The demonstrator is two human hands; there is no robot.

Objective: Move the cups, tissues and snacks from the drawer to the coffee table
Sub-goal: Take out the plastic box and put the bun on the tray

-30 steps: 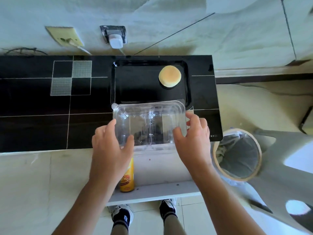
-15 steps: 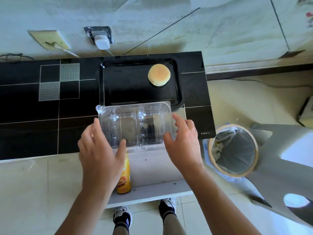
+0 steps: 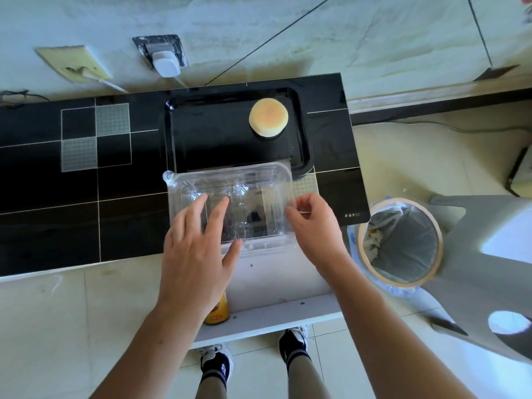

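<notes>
Left fingers (image 3: pixel 213 208) now atop clear container (image 3: pixel 253 182)

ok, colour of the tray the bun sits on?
Glossy black tray, under the golden bun; head view.

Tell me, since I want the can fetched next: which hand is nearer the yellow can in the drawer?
Left. The left hand hovers directly over the yellow can, partly hiding it; the right hand is off to its right, at the clear box's edge.

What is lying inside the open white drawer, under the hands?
In the drawer only a yellow snack can shows, partly hidden under the left hand. The rest of the visible floor is bare; the part beneath the clear plastic box and the tabletop cannot be seen.
</notes>
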